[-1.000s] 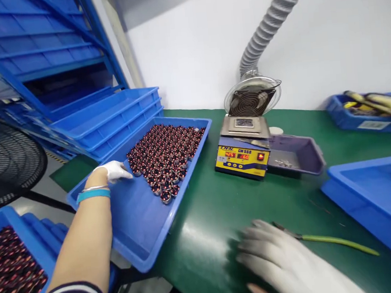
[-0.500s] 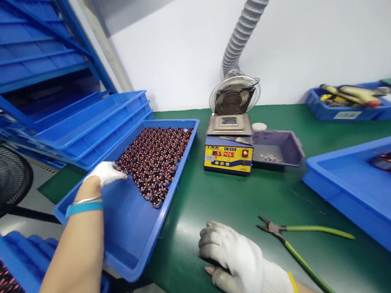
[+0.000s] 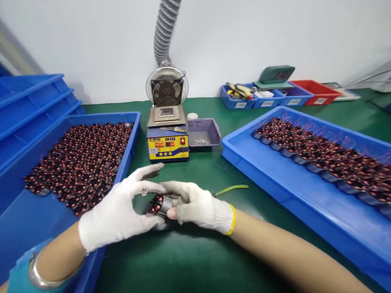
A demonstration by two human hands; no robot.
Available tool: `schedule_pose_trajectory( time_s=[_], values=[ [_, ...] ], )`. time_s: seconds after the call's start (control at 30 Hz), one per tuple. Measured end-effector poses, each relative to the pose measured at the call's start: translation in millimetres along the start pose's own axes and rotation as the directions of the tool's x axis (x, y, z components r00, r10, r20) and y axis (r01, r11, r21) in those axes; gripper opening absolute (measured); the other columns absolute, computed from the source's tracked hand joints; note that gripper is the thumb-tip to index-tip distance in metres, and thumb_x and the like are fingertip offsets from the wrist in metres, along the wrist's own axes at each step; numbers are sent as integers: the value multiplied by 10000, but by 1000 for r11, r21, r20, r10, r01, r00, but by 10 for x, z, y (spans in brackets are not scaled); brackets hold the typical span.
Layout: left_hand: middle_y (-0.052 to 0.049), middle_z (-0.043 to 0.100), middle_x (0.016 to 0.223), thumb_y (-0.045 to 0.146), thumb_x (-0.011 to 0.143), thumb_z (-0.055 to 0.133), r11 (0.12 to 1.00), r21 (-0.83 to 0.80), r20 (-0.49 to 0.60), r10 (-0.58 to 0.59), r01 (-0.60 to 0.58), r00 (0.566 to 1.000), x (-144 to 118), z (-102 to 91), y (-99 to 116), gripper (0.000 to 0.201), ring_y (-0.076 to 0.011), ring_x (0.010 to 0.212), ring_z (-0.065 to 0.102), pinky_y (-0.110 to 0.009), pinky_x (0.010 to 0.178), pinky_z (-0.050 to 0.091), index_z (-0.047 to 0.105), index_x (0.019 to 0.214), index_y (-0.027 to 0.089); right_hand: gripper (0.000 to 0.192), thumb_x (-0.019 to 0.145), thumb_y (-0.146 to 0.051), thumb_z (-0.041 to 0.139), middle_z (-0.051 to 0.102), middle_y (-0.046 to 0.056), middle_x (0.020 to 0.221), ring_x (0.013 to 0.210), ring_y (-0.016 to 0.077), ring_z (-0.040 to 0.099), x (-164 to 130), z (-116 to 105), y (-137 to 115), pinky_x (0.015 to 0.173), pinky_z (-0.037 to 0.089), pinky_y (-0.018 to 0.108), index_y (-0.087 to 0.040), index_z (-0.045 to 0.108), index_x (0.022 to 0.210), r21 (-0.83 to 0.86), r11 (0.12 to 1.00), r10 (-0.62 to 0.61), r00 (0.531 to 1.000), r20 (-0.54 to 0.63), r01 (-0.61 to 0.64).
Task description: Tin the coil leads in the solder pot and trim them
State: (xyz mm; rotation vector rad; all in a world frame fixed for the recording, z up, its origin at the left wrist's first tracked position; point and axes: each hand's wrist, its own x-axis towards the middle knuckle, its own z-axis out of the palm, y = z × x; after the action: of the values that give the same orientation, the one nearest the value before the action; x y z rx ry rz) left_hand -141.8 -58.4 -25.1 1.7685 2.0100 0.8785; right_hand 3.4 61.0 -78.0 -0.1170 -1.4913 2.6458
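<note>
On the yellow front of the small machine (image 3: 168, 144) at the back of the table, "CM 558" is printed in dark letters. Two red number screens are lit below it; "4256" and "60" seem to be shown. White labels on the far small bins (image 3: 266, 99) are too small to be read.

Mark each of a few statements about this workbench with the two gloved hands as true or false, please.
1. Both hands, left hand and right hand, wear white knit gloves. True.
2. The hands together hold one small copper-wound coil part over the green table mat. True.
3. The yellow-fronted heating unit with red digits stands inside the right blue plastic tray. False: it stands on the mat between the two trays.
4. The left blue plastic tray holds no parts. False: many coil parts fill its far half.
5. The grey ribbed hose rises above the small round fan. True.
</note>
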Motion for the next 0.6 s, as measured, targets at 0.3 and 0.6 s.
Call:
schedule_pose_trajectory(
  time_s=[0.3,0.6],
  values=[
    [-40,544,1335,458,766,601,938,-200,274,-225,284,935,-29,178,-110,819,-271,1227,495,-380,1015,430,216,1459,252,549,620,-108,648,640,48,1058,952,197,634,24,131,50,822,532,348,-211,525,1146,-145,978,-188,936,-296,151],
    [10,330,1488,436,893,449,906,-374,132,-158,197,979,-105,242,-130,629,-174,1387,234,-312,1146,205,242,1453,241,509,674,-95,641,596,60,1123,952,186,618,4,188,168,846,530,354,-216,538,1158,-290,921,-338,903,-264,260]
  ],
)
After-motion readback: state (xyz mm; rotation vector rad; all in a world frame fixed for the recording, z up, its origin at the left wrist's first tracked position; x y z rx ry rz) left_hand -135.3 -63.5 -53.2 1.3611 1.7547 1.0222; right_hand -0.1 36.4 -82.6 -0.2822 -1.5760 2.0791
